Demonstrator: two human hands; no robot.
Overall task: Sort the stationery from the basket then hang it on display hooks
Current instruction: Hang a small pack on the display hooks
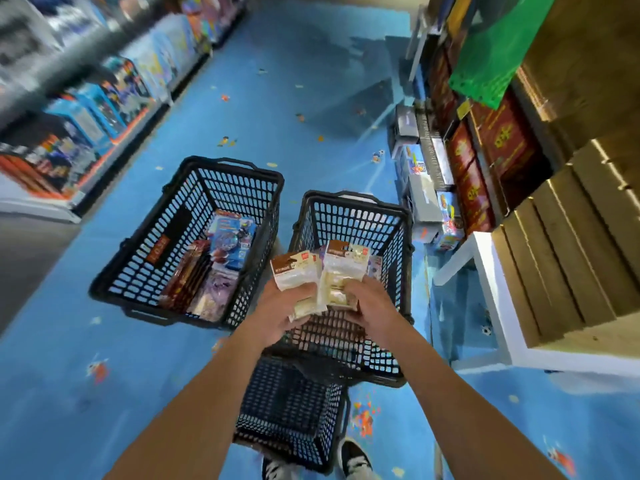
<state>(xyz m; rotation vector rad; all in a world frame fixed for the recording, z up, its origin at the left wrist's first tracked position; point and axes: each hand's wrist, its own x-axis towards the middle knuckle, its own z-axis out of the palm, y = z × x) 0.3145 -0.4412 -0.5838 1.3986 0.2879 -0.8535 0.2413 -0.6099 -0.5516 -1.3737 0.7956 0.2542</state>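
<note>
My left hand [282,306] grips a cream stationery packet with a brown header [295,270]. My right hand [370,304] grips a second cream packet with a brown header [344,261], and more cream packets [334,294] sit between the two hands. Both hands hover over the right black basket [349,206], which stands on an upturned black basket [294,410]. Only a little of its contents shows behind the packets. The left black basket [180,209] on the floor holds several packets: blue blister packs [232,237], dark red packs [188,271] and pale ones [214,296].
The aisle has a blue patterned floor [277,81]. Toy shelves [86,109] run along the left. On the right stand red boxes [491,157], brown cartons [571,254], a green bag [495,46] and a white shelf edge [491,271]. My shoes [353,459] show at the bottom.
</note>
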